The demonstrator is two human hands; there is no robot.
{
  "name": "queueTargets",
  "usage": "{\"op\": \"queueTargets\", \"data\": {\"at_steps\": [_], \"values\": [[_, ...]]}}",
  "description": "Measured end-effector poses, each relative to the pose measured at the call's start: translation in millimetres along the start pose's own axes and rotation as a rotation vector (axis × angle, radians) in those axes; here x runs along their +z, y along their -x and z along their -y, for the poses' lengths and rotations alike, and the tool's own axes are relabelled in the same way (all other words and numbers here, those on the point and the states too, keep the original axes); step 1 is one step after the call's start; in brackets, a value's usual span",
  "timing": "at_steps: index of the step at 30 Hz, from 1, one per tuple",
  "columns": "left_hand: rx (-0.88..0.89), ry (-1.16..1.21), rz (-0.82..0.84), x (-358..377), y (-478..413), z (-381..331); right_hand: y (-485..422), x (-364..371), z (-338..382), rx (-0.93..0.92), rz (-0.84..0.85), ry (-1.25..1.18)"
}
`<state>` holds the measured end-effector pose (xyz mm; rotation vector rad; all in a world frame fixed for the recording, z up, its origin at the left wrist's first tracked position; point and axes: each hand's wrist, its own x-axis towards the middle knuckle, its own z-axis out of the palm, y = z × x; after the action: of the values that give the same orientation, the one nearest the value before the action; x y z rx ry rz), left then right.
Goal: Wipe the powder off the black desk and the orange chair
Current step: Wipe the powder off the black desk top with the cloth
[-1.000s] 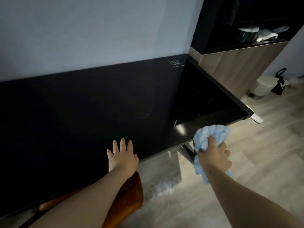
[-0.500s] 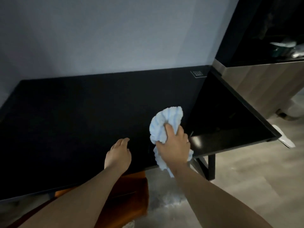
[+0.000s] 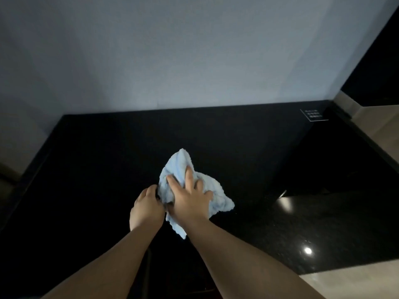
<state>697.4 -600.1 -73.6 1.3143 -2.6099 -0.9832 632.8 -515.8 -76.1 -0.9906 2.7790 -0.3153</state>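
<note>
The black desk (image 3: 108, 160) fills the middle of the head view, against a pale wall. A crumpled light blue cloth (image 3: 179, 167) lies on its middle. My right hand (image 3: 190, 199) presses flat on the cloth with its fingers spread. Beside it on the left, my left hand (image 3: 146, 207) has its fingers curled at the cloth's left edge; whether they pinch the cloth is hidden. No powder shows on the dark top. The orange chair is out of sight.
A small white-outlined label (image 3: 314, 115) sits at the desk's far right corner. A wooden cabinet side (image 3: 380, 134) stands to the right, dark above. Pale floor (image 3: 356, 283) shows at the bottom right, past the desk's glossy front right part.
My right hand carried the blue cloth from beyond the desk's right front corner onto the middle of the desk and flattened on it. My left hand curled and moved beside the cloth. The view shifted left.
</note>
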Motion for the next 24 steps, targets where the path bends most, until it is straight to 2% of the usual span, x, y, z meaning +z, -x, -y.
{"op": "queueTargets", "data": {"at_steps": [2, 5, 11, 18, 24], "values": [[0.023, -0.016, 0.017, 2.0, -7.0, -3.6, -11.8, 6.3, -1.5, -0.016, 0.064, 0.016], [0.062, -0.082, 0.028, 9.6, -12.1, -12.4, -26.4, 9.0, -16.1, 0.055, 0.113, -0.004], [0.166, -0.176, 0.120, 40.4, 0.4, -47.3, -19.9, -6.1, -107.3, 0.418, 0.086, -0.029], [0.294, -0.266, 0.211, 96.4, 61.2, -98.3, 78.1, -36.2, -242.8, 0.801, -0.066, -0.114], [0.403, -0.326, 0.311, 137.6, 121.4, -143.1, 171.3, -51.8, -308.4, 0.992, -0.120, -0.139]]}}
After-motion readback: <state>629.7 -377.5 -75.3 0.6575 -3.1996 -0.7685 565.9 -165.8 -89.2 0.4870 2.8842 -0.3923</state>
